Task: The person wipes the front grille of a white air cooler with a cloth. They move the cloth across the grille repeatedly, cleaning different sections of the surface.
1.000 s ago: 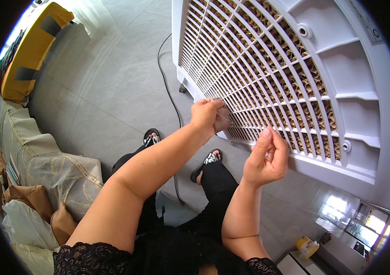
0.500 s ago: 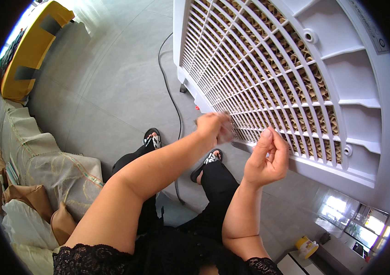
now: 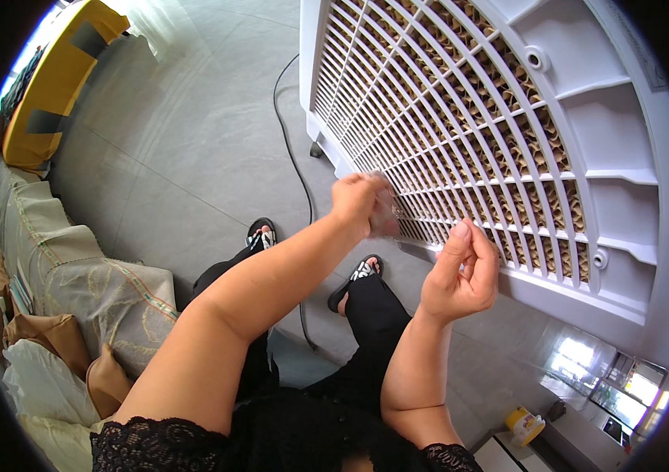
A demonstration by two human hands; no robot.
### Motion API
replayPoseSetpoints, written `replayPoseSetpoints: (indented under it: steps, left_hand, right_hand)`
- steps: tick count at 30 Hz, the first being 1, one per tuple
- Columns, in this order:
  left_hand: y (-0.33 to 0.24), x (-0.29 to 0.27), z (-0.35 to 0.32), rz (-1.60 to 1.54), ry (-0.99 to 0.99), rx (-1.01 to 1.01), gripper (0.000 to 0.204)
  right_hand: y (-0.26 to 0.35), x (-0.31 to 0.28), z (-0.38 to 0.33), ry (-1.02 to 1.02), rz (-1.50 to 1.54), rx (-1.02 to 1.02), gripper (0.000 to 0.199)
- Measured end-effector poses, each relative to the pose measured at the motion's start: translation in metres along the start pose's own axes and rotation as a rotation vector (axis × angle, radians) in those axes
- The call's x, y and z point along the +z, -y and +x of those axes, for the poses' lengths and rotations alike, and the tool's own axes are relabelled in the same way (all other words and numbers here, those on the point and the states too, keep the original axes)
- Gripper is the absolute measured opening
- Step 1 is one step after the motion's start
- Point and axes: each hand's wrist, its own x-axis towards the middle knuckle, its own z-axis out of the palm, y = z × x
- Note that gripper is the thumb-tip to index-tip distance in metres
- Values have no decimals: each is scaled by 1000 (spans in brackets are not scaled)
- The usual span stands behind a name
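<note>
A large white plastic grille panel (image 3: 429, 134), curved by the lens, fills the upper right. Brown honeycomb padding (image 3: 543, 200) shows through its slats. My left hand (image 3: 354, 203) is closed at the grille's lower left part. In it is a crumpled, pale, partly see-through piece (image 3: 384, 214), smeared by motion; whether it is cloth or plastic film I cannot tell. My right hand (image 3: 460, 275) is raised in front of the grille's lower edge, palm toward me, thumb and fingertips pinched together. Anything between those fingertips is too small to make out.
A dark cable (image 3: 296, 169) runs along the grey tiled floor (image 3: 185, 141) near my sandals. On the left stand a yellow panel (image 3: 51, 102) with dark patches and a beige fabric cover (image 3: 98, 275). Brown bags (image 3: 51, 342) lie beside it. A yellow tub (image 3: 525, 426) is at lower right.
My left hand has shifted slightly up along the grille, with the pale piece still in it. The right hand stays nearly in place, still pinched.
</note>
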Motion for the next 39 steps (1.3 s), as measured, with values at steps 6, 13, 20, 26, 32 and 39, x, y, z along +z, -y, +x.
replayPoseSetpoints:
  steps: [6,13,20,26,32,39]
  left_hand:
    - [12,-8,-6,-21,156,-28,7]
    - [-4,-13,19,107,122,-125,7]
    - [20,-20,8,375,161,-221,5]
    - [-2,-6,8,-128,56,-199,12]
    - [15,-14,22,54,146,-145,9]
    - [1,-26,34,77,212,-46,2]
  right_hand:
    - [0,3,-1,-8,34,15,8]
    - [-1,1,0,-6,11,13,8]
    - [-3,4,-1,11,30,8,9]
    - [0,3,-1,1,13,11,8]
    - [-2,4,-1,14,19,-1,8]
    - [0,5,-2,9,-4,2,8]
